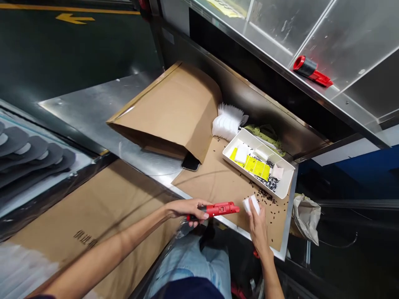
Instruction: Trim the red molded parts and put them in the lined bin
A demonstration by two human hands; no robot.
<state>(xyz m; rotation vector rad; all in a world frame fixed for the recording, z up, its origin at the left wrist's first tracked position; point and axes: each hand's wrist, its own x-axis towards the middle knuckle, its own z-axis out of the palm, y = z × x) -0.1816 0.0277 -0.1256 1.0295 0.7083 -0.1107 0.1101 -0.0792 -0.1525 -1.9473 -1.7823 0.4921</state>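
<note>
My left hand (193, 211) is wrapped round the black rear part of a red-and-black handheld tool (221, 209), which has a small switch on its side. The tool's narrow end points right, towards my right hand (258, 226). Between the fingers of that hand is a small white foam-like block (251, 204), apart from the tool's tip. Just beyond, a white plastic tray (282, 192) holds yellow label strips (253, 166), pale blocks and many small black pieces (272, 182). More black pieces lie scattered on the cardboard-covered bench (215, 182).
A large brown paper bag (174, 108) lies open on the bench, with a phone (190, 162) by its mouth. White stacked pieces (227, 122) stand behind. Another red-and-black tool (311, 71) rests on the metal shelf above. A crumpled paper bag (306, 214) hangs at right.
</note>
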